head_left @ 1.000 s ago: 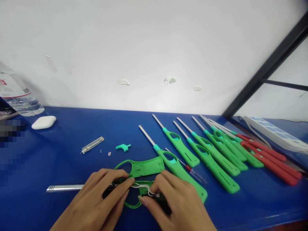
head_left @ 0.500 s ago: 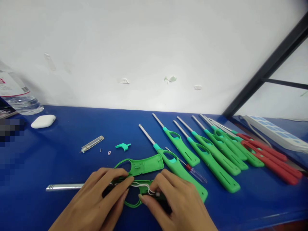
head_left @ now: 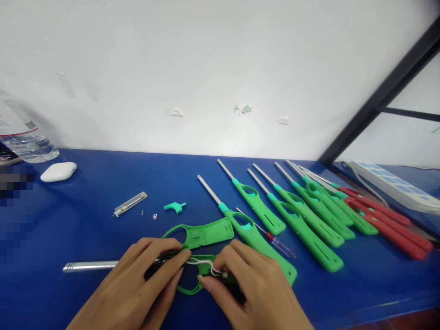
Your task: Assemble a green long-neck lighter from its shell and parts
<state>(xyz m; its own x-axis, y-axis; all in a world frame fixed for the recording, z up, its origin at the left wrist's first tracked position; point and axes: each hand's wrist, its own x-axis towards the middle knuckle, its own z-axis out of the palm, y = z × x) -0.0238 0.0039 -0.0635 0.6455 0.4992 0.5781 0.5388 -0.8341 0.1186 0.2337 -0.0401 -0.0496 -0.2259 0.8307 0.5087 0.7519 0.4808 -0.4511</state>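
Left grip [head_left: 135,279] and right grip [head_left: 256,284] hold an opened green lighter [head_left: 204,268], the bottle label [head_left: 14,121] being unreadable.

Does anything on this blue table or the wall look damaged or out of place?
Yes, the wall is marred by peeled-looking patches. On the table, a green handle half lies hollow side up, unlike the closed green lighters to its right.

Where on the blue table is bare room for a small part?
Bare patches: behind the teal trigger, up to the wall; and between the white earbud case and the metal tube. Crowded: at right, where green lighters and red lighters lie close, and around the left hand and right hand at the opened green handle.
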